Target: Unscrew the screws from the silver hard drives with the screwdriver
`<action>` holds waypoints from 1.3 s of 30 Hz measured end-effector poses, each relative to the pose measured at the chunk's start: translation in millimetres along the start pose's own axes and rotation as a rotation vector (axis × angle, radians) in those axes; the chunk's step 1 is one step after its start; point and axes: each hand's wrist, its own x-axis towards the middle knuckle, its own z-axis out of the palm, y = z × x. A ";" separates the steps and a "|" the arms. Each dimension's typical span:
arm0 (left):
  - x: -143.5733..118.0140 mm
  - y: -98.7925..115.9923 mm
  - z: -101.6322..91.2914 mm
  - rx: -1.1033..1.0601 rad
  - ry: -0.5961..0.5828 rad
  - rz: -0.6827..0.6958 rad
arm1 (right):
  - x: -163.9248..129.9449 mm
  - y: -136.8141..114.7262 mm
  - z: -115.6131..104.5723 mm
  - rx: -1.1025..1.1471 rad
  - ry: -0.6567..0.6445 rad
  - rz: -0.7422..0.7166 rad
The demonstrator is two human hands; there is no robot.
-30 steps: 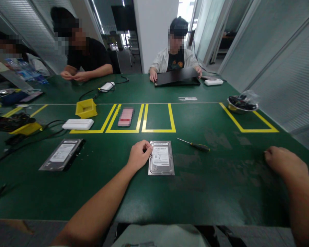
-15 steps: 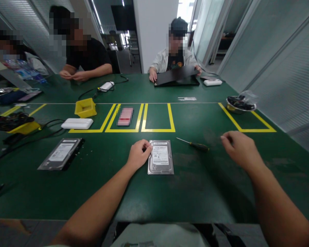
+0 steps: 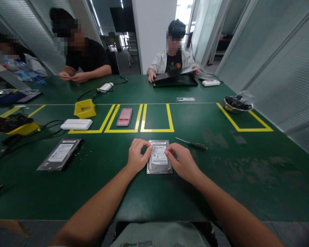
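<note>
A silver hard drive (image 3: 159, 168) with a white label lies flat on the green table in front of me. At its upper left edge is my left hand (image 3: 138, 155), thumb and forefinger pinched together over the metal. My right hand (image 3: 182, 161) is closed in a similar pinch above the drive's right edge. Whatever the fingertips of either hand hold is too small or hidden to make out. Just beyond my right hand lies a screwdriver (image 3: 197, 145) with a dark handle, its thin shaft pointing left.
A second hard drive (image 3: 60, 154) in a clear bag lies left. Farther back are a white power bank (image 3: 76, 124), a yellow bin (image 3: 84, 109), a pink pixelated card (image 3: 124, 117) and a metal bowl (image 3: 238, 106) of dark parts. Across the table a person (image 3: 173, 61) holds a dark panel (image 3: 173, 74).
My right hand has moved left from beyond the screwdriver to the drive's right edge. My left hand stays at the drive. The person opposite has tilted the panel differently.
</note>
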 end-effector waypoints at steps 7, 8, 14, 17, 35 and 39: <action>-5.4 11.9 -0.2 -0.047 -0.087 0.280 | -11.3 8.8 11.4 0.113 -0.004 -0.032; -6.4 13.0 0.4 -0.044 -0.106 0.295 | -12.5 9.2 12.1 0.124 -0.010 -0.038; -10.5 17.5 1.6 -0.028 -0.162 0.289 | -15.4 8.9 13.4 0.172 -0.034 -0.038; -11.0 18.0 0.6 -0.035 -0.162 0.303 | -15.5 9.0 13.8 0.189 -0.034 -0.027; -10.6 13.0 2.1 0.058 -0.025 0.280 | -19.1 8.0 18.9 0.263 -0.051 -0.104; -7.3 16.1 0.3 0.011 0.011 0.159 | -22.5 8.6 18.2 0.071 -0.048 -0.190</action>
